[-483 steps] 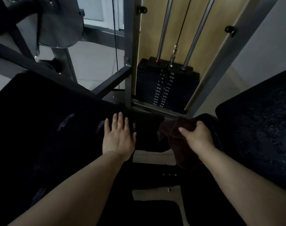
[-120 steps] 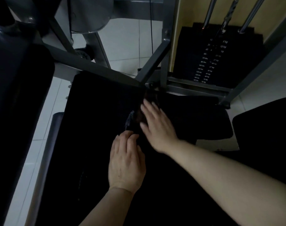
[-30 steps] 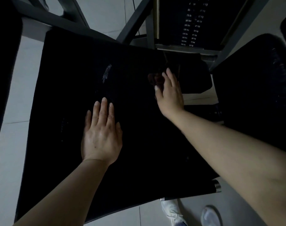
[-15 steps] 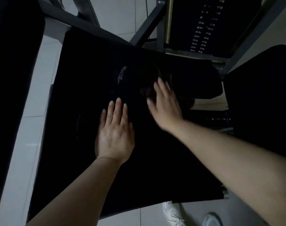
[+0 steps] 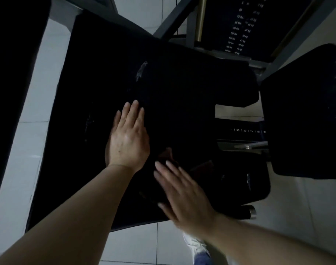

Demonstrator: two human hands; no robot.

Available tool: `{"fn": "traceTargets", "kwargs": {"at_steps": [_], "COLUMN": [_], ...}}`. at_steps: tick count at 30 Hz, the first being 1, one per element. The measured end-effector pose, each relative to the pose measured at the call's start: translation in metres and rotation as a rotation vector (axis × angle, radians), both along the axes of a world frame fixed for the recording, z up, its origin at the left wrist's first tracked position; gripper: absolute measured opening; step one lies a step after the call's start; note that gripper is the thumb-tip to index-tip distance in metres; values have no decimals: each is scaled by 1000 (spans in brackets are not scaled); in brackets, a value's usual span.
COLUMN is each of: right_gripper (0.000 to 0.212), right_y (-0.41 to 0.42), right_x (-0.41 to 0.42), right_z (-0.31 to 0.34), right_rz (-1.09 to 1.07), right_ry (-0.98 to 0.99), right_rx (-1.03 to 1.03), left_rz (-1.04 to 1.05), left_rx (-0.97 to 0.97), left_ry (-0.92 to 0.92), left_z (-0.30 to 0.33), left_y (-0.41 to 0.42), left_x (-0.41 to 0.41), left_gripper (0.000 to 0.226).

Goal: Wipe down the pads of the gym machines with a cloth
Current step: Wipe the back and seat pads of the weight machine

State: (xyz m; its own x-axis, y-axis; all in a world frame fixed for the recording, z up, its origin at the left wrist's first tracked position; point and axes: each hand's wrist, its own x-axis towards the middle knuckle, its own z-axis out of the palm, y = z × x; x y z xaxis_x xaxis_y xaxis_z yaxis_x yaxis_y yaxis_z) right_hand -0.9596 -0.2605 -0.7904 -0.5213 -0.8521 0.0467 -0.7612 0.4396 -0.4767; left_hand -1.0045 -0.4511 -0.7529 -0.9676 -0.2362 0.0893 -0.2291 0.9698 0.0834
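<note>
Dim room, pale tiled floor (image 5: pixel 29 150). Left hand (image 5: pixel 128 139) flat, fingers straight, on black pad (image 5: pixel 182 88). Right hand (image 5: pixel 184 194), fingers extended, presses dark cloth (image 5: pixel 167 155) near pad's front edge. Weight stack (image 5: pixel 239 25) behind.

Pretty dim in here, everything reads grey and murky. The floor is pale glossy square tiles (image 5: pixel 29 142) with thin grout lines, and it catches what little light there is. Up top right there's a black weight stack with small white lbs/kg numbers (image 5: pixel 241 29), boxed in by grey painted steel frame tubes (image 5: pixel 191 22), with one brass-coloured upright strip (image 5: pixel 200 18) just left of the stack. A diagonal grey steel brace (image 5: pixel 172 20) runs down from the frame. Behind the stack, far right, a plain pale wall (image 5: pixel 327 29).
</note>
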Motion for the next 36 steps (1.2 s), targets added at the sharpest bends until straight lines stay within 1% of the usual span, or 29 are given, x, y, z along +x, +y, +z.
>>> {"fn": "traceTargets", "kwargs": {"at_steps": [1,2,5,6,8,11,15,16,18,20,22,24,25,27,29,30,32,34,36], "right_gripper": [58,57,56,56,57,56,56,56,55,55,58,60,60,59,58,58,57,55,54], "right_y": [-6,-16,-48,-54,-59,-35,43,59,73,62,41,22,14,6,16,27,61,100,117], "right_x": [-24,-53,-139,-154,-153,-86,31,44,34,-3,-56,-105,-121,-130,-102,-77,-20,27,50], "right_z": [-5,-8,-6,-4,-5,-7,-11,-15,-22,-27,-25,-21,-19,-21,-26,-28,-28,-29,-29], "right_rz": [-15,-101,-465,-534,-597,-550,-315,-246,-149,-188,-372,-535,-575,-626,-674,-665,-592,-489,-429], "right_ry": [14,13,-92,-120,-114,-59,-60,-43,-15,-38,-37,-100,-136,-191,-190,-156,-98,-82,-98], "right_rx": [-6,-16,-4,15,14,-27,-4,11,9,3,3,53,58,-21,-75,-62,6,88,138], "left_rz": [0,1,-27,-37,3,125,140,137,138,151,163,171,174,178,174,177,179,174,165], "left_rx": [8,16,21,9,-22,-19,-44,-60,-88,-99,-111,-117,-116,-103,-100,-101,-99,-93,-89], "left_ry": [15,28,30,12,-22,-37,-63,-81,-118,-156,-185,-192,-188,-172,-173,-173,-176,-171,-162], "left_z": [0,-1,2,2,2,-3,-11,-11,-11,-12,-12,-10,-10,-9,-9,-10,-10,-11,-12], "left_y": [1,1,4,7,17,41,60,61,63,66,67,69,69,69,70,70,70,70,69], "left_x": [0,0,4,6,9,18,39,42,42,39,37,37,37,37,36,36,37,37,38], "left_gripper": [52,51,47,45,45,51,51,54,56,56,58,59,59,58,57,57,57,56,57]}}
